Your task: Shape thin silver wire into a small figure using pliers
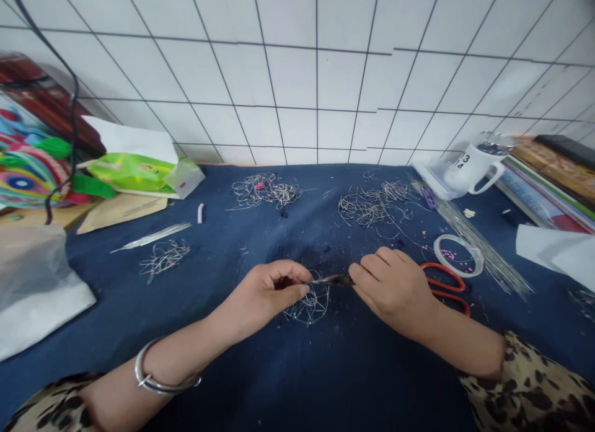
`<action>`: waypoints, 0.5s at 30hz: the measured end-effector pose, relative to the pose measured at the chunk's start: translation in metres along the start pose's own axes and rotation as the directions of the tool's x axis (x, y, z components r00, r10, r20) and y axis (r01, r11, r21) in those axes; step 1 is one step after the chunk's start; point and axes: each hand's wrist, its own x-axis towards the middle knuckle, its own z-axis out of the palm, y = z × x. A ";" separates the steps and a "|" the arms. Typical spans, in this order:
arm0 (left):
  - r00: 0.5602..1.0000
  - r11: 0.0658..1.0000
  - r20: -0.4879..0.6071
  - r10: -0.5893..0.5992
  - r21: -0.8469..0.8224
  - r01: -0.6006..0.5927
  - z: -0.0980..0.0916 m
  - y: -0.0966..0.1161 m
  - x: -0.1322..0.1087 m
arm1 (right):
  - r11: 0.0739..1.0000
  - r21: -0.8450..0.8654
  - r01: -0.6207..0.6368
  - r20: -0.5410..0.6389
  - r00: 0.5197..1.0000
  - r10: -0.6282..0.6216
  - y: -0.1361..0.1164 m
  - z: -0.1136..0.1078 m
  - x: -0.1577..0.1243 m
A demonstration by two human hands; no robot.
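Thumb and fingers of my left hand (274,286) pinch the upper edge of a small round wire frame (309,305), an openwork of thin silvery wire with tiny beads at its joints. My right hand (393,289) is closed around a pair of pliers (337,280). The dark jaws point left and meet the wire right at my left fingertips. Most of the pliers' handles are hidden inside my right fist. Just beyond that hand lie red-handled scissors (446,286), partly covered by my wrist.
Tangled wire pieces lie in a left pile (264,191) and a right pile (374,204). A tape roll (458,256) rings pink beads, beside long straight wires (486,249). A white mug (478,165) stands back right. Left are a tissue pack (134,171) and a smaller wire heap (165,258).
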 end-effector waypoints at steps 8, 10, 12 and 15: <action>1.000 1.000 0.006 -0.019 -0.024 0.019 0.001 -0.001 0.001 | 0.987 0.135 -0.085 0.045 0.996 0.079 -0.001 0.006 0.001; 1.000 0.999 0.011 -0.023 -0.022 0.023 0.001 -0.002 0.001 | 0.984 0.152 -0.096 0.050 0.995 0.089 -0.002 0.009 0.001; 0.999 1.000 0.021 -0.025 -0.008 0.025 0.001 -0.004 0.001 | 0.982 0.160 -0.095 0.059 0.995 0.087 -0.003 0.010 0.001; 0.999 1.000 0.025 -0.020 0.021 0.020 0.001 -0.005 0.000 | 0.982 0.167 -0.091 0.069 0.994 0.080 -0.004 0.012 0.001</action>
